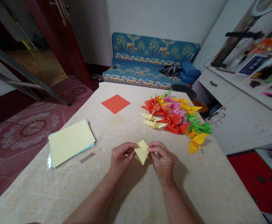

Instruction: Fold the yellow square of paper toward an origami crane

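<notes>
A small piece of folded yellow origami paper (142,151) is held up over the near middle of the table. My left hand (122,157) pinches its left corner between thumb and fingers. On the opposite corner, my right hand (162,158) has a similar pinch. The paper shows a diamond shape with a point facing down and another layer behind it. Ahead and to the right of my hands are two pale yellow paper cranes (154,124), at the edge of a group of folded cranes in several colours. What lies behind the paper is hidden.
A red paper square (116,104) lies flat farther back. To the left is a stack of yellow and blue paper (71,143) in a clear sleeve. Red paper cranes (170,118) and others cover the table's (80,193) right side. A blue sofa (147,71) stands beyond.
</notes>
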Demonstrator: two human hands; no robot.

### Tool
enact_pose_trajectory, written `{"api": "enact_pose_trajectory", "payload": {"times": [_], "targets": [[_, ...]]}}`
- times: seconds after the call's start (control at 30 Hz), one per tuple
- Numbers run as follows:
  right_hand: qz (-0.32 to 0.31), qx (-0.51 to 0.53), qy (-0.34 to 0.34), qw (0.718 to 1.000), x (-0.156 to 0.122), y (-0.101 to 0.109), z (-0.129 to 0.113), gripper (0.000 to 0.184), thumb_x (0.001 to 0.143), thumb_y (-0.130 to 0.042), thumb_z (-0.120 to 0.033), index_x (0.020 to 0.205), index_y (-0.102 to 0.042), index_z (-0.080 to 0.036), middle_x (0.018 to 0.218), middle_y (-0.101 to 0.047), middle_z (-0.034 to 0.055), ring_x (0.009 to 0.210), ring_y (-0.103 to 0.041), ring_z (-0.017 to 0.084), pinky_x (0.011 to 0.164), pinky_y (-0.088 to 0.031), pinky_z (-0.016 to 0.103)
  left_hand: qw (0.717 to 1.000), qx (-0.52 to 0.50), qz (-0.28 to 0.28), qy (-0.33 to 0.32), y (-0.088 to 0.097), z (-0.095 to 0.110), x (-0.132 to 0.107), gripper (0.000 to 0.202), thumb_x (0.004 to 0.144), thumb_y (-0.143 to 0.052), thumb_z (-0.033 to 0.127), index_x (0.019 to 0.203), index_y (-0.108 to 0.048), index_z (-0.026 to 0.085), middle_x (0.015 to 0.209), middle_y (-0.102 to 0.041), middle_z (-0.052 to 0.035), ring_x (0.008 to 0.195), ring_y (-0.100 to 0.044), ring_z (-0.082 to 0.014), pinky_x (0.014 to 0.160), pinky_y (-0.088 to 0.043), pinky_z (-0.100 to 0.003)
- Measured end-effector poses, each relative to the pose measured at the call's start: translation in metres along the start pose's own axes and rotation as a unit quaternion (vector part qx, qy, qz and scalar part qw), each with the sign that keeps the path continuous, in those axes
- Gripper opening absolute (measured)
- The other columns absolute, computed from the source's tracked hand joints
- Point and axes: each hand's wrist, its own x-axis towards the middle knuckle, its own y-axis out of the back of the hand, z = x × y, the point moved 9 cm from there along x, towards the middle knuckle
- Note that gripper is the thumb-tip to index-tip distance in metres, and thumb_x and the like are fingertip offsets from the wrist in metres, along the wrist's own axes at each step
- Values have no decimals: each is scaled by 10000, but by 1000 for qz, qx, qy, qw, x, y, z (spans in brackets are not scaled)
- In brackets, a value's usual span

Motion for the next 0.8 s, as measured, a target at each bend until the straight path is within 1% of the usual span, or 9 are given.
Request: {"api": "enact_pose_trajectory", "payload": {"times": [0.1,0.23,0.3,0.47,0.57,0.67,0.73,0.8], "targets": [[5,-17,30,999,-1,1,-8,190,760,-591,-55,755,-664,-230,851,-628,35,792,-612,161,687,-483,279,998,34,26,-51,4,10,-2,107,784,-567,162,810,-671,164,795,-694,-67,654,-629,-137,577,-474,-210],[6,-25,66,997,-1,1,-15,213,748,-591,-20,754,-663,-221,834,-631,28,773,-614,150,666,-487,265,987,12,59,-146,10,24,-4,100,753,-589,99,721,-659,162,778,-705,-57,665,-655,-138,549,-488,-193],[4,-25,73,997,-2,1,-15,219,747,-594,-11,766,-665,-217,834,-631,28,776,-614,147,671,-487,263,985,8,62,-159,11,26,-4,95,743,-606,87,721,-664,159,760,-706,-51,648,-655,-135,542,-490,-191],[1,3,48,999,-2,1,-6,173,754,-623,-47,784,-671,-210,853,-628,40,799,-610,157,692,-484,274,990,22,44,-133,12,25,1,71,739,-646,120,770,-696,160,719,-697,-42,623,-638,-126,548,-476,-188],[1,38,-3,999,0,-1,6,93,745,-664,-106,764,-673,-197,830,-628,43,792,-609,163,686,-481,271,994,-24,30,-106,9,21,4,34,728,-668,140,733,-697,155,733,-696,-53,666,-641,-139,575,-481,-202],[19,85,-69,994,0,-2,16,53,727,-692,-152,707,-655,-184,783,-628,29,751,-605,152,658,-474,253,993,-106,29,-34,5,8,6,45,696,-702,166,665,-679,144,734,-690,-58,698,-637,-149,617,-494,-224],[29,112,-111,987,-2,-3,22,76,712,-704,-171,674,-638,-177,761,-628,18,725,-599,143,645,-469,244,986,-159,45,39,4,-5,6,98,651,-740,180,628,-655,136,673,-674,-38,631,-616,-126,585,-484,-208],[36,125,-149,980,-6,-4,28,102,699,-712,-189,649,-625,-171,752,-627,11,693,-588,132,619,-457,233,971,-204,61,105,2,-17,4,151,605,-773,185,638,-634,133,606,-650,-9,554,-583,-96,537,-461,-183]]}}
